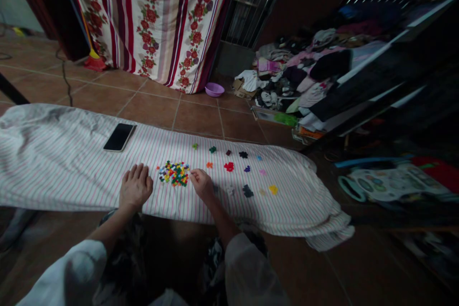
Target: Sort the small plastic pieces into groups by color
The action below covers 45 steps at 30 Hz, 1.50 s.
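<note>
A mixed pile of small coloured pieces [175,173] lies on the striped cloth [161,201]. Just left of it my left hand [135,187] rests flat, fingers stretched out, holding nothing. At the pile's right edge the fingertips of my right hand [201,183] are pinched together; whatever is between them is too small to make out. Further right, pieces lie in separate one-colour clusters, among them red [228,167], orange [209,165], dark green [213,149], black [243,154], dark grey [247,191] and yellow [273,190]. My right hand partly covers a greyish cluster beside it.
A phone [119,137] lies on the cloth, left of the pile. Beyond the cloth are a floral curtain [150,24], a purple basin [214,89] and a red broom [94,63] on the tiled floor. Heaped clothes [304,71] fill the back right.
</note>
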Available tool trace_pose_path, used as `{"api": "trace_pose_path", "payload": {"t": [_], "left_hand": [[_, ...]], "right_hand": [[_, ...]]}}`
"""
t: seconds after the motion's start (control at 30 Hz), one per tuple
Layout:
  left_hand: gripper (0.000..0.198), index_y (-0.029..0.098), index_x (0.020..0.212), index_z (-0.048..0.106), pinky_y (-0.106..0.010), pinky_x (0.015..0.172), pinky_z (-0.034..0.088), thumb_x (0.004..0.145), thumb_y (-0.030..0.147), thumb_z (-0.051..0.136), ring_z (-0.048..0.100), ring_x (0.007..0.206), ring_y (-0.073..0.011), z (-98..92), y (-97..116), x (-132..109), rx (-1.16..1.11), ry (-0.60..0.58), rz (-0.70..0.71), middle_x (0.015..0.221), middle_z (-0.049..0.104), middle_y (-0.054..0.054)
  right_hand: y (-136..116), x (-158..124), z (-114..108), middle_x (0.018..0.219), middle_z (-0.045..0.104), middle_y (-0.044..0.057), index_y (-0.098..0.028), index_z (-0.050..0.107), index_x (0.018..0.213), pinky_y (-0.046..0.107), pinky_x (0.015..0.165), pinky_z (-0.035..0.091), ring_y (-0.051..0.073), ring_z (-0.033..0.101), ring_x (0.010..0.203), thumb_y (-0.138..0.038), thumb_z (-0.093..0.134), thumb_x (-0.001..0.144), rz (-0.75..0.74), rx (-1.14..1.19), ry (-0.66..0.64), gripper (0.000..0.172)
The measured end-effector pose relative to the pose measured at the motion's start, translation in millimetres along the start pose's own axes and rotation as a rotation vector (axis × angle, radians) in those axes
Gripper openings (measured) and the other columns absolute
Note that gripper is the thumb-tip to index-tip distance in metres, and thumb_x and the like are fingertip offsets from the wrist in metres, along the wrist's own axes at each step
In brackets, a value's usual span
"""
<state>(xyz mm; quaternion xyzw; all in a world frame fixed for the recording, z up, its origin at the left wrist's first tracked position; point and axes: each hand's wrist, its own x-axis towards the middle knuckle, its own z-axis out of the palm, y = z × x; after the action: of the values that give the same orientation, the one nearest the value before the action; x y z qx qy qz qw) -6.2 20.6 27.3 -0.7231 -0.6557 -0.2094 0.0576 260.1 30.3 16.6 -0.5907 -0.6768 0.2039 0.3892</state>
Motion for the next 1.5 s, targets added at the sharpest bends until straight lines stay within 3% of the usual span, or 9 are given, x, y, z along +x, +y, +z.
{"api": "trace_pose_path", "payload": {"t": [0.4,0.67,0.87,1.13,1.33,1.5], "left_hand": [[0.047,0.008,0.126,0.064,-0.050,0.112,0.036,0.092,0.030,0.040,0.050,0.136,-0.0350,3.3,-1.5,-0.9,0.041,0.026,0.028,0.139,0.061,-0.020],[0.046,0.012,0.126,0.064,-0.050,0.112,0.035,0.091,0.030,0.041,0.050,0.136,-0.0340,5.6,-2.0,-1.2,0.017,0.041,0.019,0.138,0.062,-0.019],[0.046,0.013,0.126,0.063,-0.050,0.113,0.035,0.090,0.030,0.041,0.050,0.136,-0.0339,4.5,-0.9,-1.0,-0.005,0.036,0.014,0.139,0.061,-0.018],[0.048,0.009,0.126,0.064,-0.051,0.113,0.035,0.091,0.030,0.039,0.050,0.136,-0.0351,6.1,-1.3,-0.6,0.006,0.026,0.004,0.139,0.061,-0.020],[0.046,0.012,0.126,0.063,-0.049,0.113,0.035,0.091,0.030,0.040,0.050,0.136,-0.0333,6.3,-1.3,-0.6,0.025,0.035,0.009,0.138,0.062,-0.018],[0.047,0.011,0.127,0.063,-0.050,0.114,0.034,0.091,0.030,0.040,0.049,0.137,-0.0342,4.9,-0.2,-0.6,0.012,0.017,0.000,0.140,0.061,-0.019]], "right_hand": [[15.0,33.0,-18.1,0.092,0.068,0.005,-0.022,0.069,0.093,0.029,0.078,0.056,0.017,0.065,0.080,-0.018,0.052,0.082,0.033,0.005,0.169,0.022],[39.7,62.9,-46.8,0.090,0.071,0.006,-0.020,0.071,0.090,0.034,0.081,0.057,0.019,0.068,0.079,-0.019,0.052,0.076,0.227,0.039,0.318,0.024],[60.6,79.9,-66.0,0.080,0.074,0.003,-0.024,0.075,0.087,0.032,0.082,0.056,0.020,0.070,0.080,-0.018,0.053,0.073,0.337,0.009,0.318,0.026],[71.6,91.3,-61.2,0.095,0.078,0.011,-0.017,0.076,0.099,0.039,0.092,0.055,0.025,0.073,0.093,-0.017,0.052,0.074,0.474,-0.018,0.244,0.034],[83.2,94.5,-53.9,0.093,0.079,0.007,-0.021,0.075,0.102,0.037,0.092,0.056,0.022,0.075,0.092,-0.017,0.054,0.075,0.424,0.080,0.287,0.035],[86.7,91.4,-51.6,0.105,0.078,0.010,-0.018,0.073,0.111,0.037,0.094,0.057,0.020,0.075,0.098,-0.012,0.048,0.076,0.392,0.148,0.289,0.043]]}}
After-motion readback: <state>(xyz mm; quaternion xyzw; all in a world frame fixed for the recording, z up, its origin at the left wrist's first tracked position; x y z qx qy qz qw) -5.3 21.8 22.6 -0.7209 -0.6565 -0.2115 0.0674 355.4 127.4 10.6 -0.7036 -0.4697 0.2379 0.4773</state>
